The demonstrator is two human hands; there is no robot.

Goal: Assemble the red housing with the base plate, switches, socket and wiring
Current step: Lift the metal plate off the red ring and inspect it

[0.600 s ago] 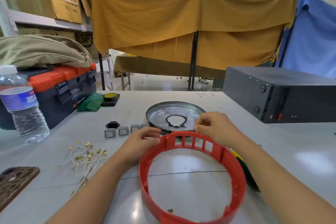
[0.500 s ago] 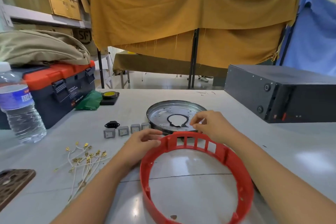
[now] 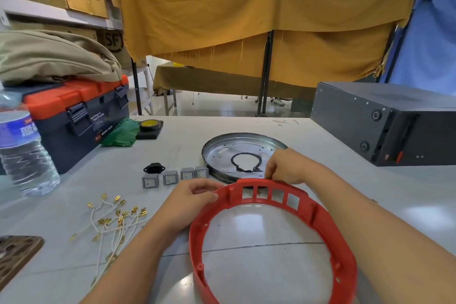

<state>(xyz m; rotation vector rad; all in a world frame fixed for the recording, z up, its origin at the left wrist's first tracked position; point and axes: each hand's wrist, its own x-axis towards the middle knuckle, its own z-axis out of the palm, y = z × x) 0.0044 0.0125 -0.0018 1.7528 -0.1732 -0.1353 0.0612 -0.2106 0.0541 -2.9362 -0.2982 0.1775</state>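
Both hands still hold the red housing at its windowed far rim, left hand gripping, right hand pinching, barely shifted, switches beyond the left hand untouched.

Your right hand has crept a bit further over the top edge of the red housing, toward the base plate; its fingertips now sit on the slotted section, where 0.6 s ago they were pinched just above it. Your left hand has slid along the rim: thumb now hooked on the outer wall at the left end of the slots. The housing itself has tipped, with its far, slotted side raised higher off the worktop than before and its near arc dropping out of the bottom of the view. Head camera has tilted slightly downward.
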